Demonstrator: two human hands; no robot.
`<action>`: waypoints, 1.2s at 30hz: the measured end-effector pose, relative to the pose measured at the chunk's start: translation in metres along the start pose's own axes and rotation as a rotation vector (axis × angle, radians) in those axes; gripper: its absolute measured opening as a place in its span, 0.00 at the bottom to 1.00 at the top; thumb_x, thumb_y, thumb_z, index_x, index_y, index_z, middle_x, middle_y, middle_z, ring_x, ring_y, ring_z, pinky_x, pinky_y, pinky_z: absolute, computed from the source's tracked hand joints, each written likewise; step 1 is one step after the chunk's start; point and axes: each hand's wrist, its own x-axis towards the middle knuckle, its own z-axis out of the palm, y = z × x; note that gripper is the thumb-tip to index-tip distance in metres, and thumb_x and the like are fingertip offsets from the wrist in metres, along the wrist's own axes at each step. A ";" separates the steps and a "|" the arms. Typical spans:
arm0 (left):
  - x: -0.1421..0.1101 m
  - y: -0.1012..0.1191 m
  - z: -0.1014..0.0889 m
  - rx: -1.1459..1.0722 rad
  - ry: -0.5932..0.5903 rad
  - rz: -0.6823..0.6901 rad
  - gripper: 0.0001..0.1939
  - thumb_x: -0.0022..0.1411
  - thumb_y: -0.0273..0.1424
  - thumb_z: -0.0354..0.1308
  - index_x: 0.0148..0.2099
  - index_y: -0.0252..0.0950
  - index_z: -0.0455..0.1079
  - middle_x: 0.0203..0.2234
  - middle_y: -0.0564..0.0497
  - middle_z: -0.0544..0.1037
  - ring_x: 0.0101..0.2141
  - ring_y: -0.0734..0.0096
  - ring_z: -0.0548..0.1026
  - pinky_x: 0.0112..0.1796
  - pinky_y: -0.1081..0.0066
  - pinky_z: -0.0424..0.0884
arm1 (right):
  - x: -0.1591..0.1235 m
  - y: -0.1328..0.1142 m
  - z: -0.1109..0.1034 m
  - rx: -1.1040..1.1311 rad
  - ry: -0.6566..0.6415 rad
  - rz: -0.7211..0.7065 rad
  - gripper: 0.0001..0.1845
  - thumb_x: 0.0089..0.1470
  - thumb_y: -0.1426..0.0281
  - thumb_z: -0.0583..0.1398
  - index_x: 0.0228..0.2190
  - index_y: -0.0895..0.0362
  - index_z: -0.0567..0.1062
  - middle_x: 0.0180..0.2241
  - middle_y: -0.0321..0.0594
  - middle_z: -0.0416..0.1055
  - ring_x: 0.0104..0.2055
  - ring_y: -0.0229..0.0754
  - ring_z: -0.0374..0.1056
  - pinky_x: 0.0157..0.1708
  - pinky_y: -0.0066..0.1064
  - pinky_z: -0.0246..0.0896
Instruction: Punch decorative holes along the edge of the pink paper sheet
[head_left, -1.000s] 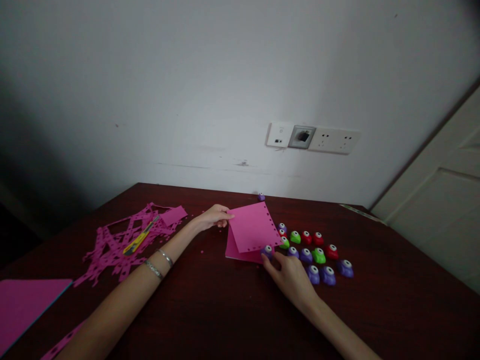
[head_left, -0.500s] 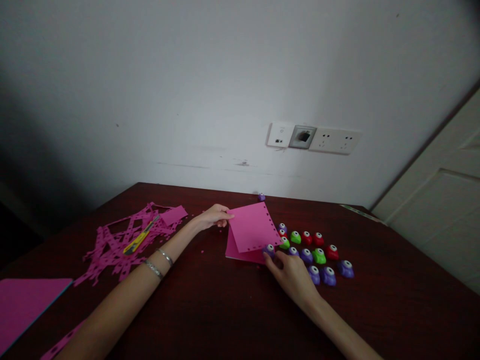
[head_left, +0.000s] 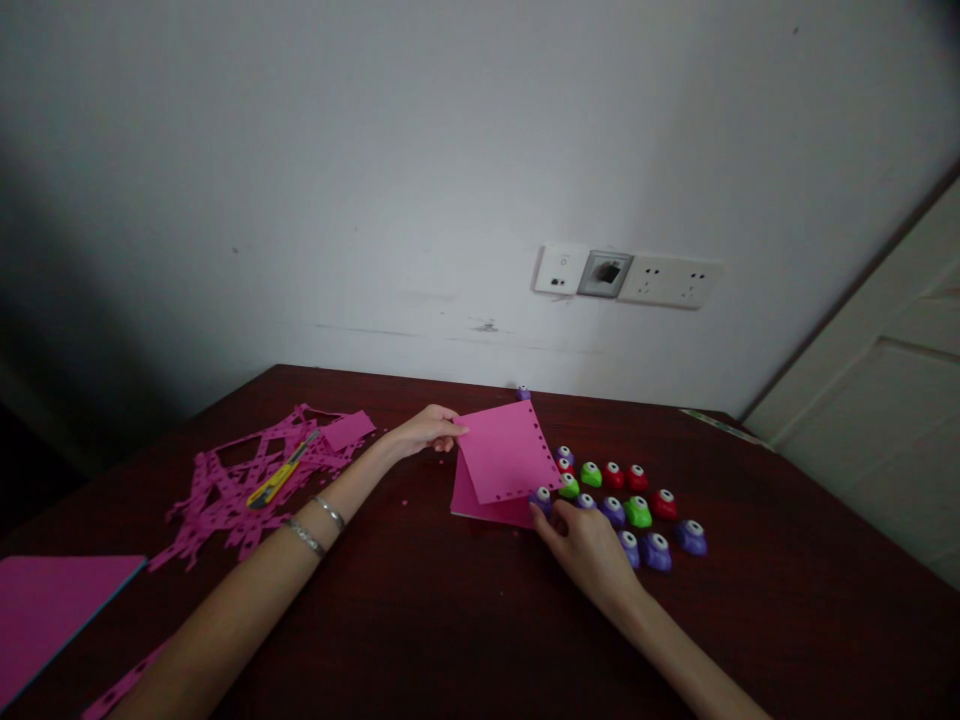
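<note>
Pinched by its left edge, a pink paper sheet is in my left hand. Small punched holes run along the sheet's right and lower edges. More pink paper lies beneath it on the table. My right hand is closed on a purple craft punch at the sheet's lower right corner. Its fingertips are partly hidden. Several purple, green and red craft punches stand just right of that hand.
On the left, a yellow utility knife rests on a heap of punched pink paper strips. A pink paper stack lies at the near left. Another purple punch stands by the wall, below sockets.
The held sheet and the purple punch in my right hand have shifted very slightly. Everything else on the table stays where it was.
</note>
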 end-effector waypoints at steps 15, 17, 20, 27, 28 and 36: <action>-0.004 0.008 0.001 0.021 -0.004 0.006 0.13 0.47 0.36 0.62 0.29 0.32 0.66 0.13 0.55 0.68 0.14 0.82 0.63 0.18 0.76 0.55 | 0.005 0.012 0.005 0.069 0.063 0.010 0.23 0.56 0.56 0.49 0.16 0.55 0.65 0.16 0.37 0.68 0.19 0.38 0.65 0.22 0.28 0.49; -0.003 0.007 0.001 0.010 -0.006 0.008 0.12 0.47 0.36 0.62 0.30 0.32 0.66 0.13 0.55 0.69 0.14 0.81 0.63 0.18 0.76 0.56 | 0.006 0.014 0.005 0.089 0.076 0.012 0.23 0.56 0.56 0.49 0.16 0.55 0.65 0.16 0.38 0.68 0.18 0.38 0.64 0.21 0.28 0.49; -0.001 0.004 0.001 -0.009 -0.013 0.009 0.12 0.47 0.35 0.62 0.31 0.32 0.67 0.14 0.54 0.70 0.15 0.81 0.65 0.19 0.76 0.59 | 0.007 0.015 0.004 0.101 0.094 0.014 0.23 0.56 0.56 0.49 0.16 0.55 0.65 0.16 0.38 0.69 0.17 0.38 0.63 0.21 0.28 0.49; -0.003 0.005 0.001 -0.027 -0.035 0.013 0.12 0.48 0.34 0.63 0.31 0.31 0.68 0.15 0.53 0.71 0.15 0.80 0.66 0.19 0.76 0.61 | 0.006 0.013 0.002 0.087 0.083 0.011 0.23 0.56 0.56 0.49 0.16 0.55 0.65 0.16 0.38 0.69 0.18 0.38 0.65 0.22 0.27 0.50; -0.003 0.006 0.002 -0.028 -0.037 0.013 0.12 0.48 0.34 0.63 0.31 0.32 0.68 0.15 0.54 0.71 0.16 0.80 0.67 0.19 0.76 0.61 | 0.006 0.013 0.002 0.076 0.072 0.010 0.23 0.56 0.56 0.49 0.16 0.55 0.65 0.16 0.38 0.69 0.19 0.38 0.65 0.22 0.27 0.50; -0.003 0.005 0.007 -0.019 -0.051 0.017 0.14 0.47 0.36 0.63 0.31 0.31 0.66 0.14 0.54 0.70 0.15 0.80 0.66 0.18 0.78 0.61 | 0.003 0.003 0.000 -0.086 0.013 -0.007 0.21 0.57 0.59 0.48 0.19 0.56 0.66 0.19 0.41 0.71 0.23 0.42 0.69 0.22 0.28 0.48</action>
